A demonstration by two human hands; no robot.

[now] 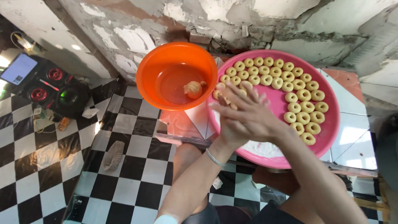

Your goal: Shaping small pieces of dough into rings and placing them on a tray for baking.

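My left hand (232,135) and my right hand (248,110) are pressed palm to palm over the near left edge of a round pink tray (327,132). Whatever lies between the palms is hidden. A thin bracelet circles my left wrist. Several small pale dough rings (302,95) with dimpled centres sit in curved rows on the tray's far and right side. An orange plastic bowl (149,83) stands left of the tray, with one lump of dough (193,88) inside it.
Tray and bowl rest on a low tiled stand (352,132) against a peeling wall. A black-and-white checkered floor (41,166) spreads to the left, with a worn sandal (113,155) on it. Black speakers (54,89) and a lit screen (18,68) sit at far left.
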